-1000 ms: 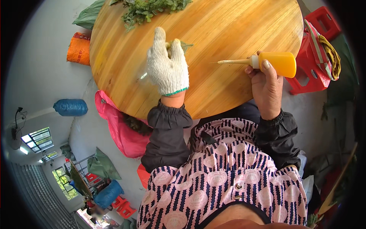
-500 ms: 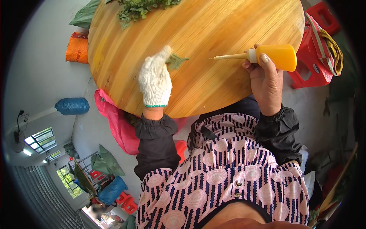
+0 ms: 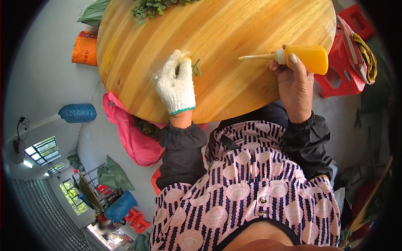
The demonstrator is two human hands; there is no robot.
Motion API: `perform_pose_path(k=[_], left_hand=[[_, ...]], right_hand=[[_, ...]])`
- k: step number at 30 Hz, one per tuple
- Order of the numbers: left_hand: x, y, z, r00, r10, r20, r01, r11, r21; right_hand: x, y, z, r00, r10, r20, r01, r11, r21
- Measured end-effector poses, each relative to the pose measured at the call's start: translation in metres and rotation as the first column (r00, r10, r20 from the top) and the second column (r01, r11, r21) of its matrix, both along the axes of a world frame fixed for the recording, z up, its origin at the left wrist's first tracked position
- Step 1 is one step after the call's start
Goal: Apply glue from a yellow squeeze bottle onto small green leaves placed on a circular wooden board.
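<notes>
My left hand (image 3: 178,85), in a white knit glove with a green cuff edge, is over the round wooden table (image 3: 217,29). Its fingertips are pinched together, slightly blurred, on a small green leafy sprig (image 3: 196,67) that pokes out to their right. In my bare right hand (image 3: 295,88) lies a yellow squeeze bottle (image 3: 310,59), tilted on its side. The bottle's long pale nozzle (image 3: 257,57) points left towards the sprig, well apart from it. Farther off on the table sits a pile of green sprigs (image 3: 157,9).
Red plastic stools (image 3: 341,71) stand right of the table, one carrying a striped bag (image 3: 354,52). A pink bag (image 3: 127,131) with greenery is at the table's near left edge. An orange sack (image 3: 84,47) and a blue bundle (image 3: 78,113) lie to the left.
My left hand has shifted slightly right and turned, and the sprig now shows edge-on, smaller beside the fingertips. The bottle in my right hand has moved only a little to the right.
</notes>
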State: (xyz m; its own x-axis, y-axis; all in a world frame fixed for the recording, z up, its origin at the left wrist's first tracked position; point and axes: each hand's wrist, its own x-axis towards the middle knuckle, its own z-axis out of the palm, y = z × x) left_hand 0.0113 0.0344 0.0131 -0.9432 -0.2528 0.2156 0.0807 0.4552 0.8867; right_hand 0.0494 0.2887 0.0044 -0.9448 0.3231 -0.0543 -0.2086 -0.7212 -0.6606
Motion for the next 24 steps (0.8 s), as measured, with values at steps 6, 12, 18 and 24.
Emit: perform_pose_path(k=[6, 12, 18, 24], left_hand=[[0.013, -0.007, -0.012, 0.974, -0.033, -0.223, -0.074, 0.887, -0.455], [0.029, 0.0, -0.006, 0.994, 0.001, -0.109, -0.056, 0.862, -0.504], [0.029, -0.01, -0.017, 0.997, -0.025, -0.072, -0.007, 0.911, -0.413], [0.026, -0.006, -0.016, 0.994, -0.048, -0.1, -0.002, 0.89, -0.455]], right_hand=[[-0.001, 0.002, -0.003, 1.0, 0.008, 0.004, -0.008, 1.0, -0.003], [-0.001, 0.002, -0.003, 1.0, 0.008, -0.003, -0.008, 1.0, 0.019], [0.001, 0.002, -0.004, 0.999, 0.034, -0.008, -0.034, 0.999, 0.017], [0.0, 0.002, -0.005, 1.0, 0.017, -0.005, -0.017, 1.0, 0.021]])
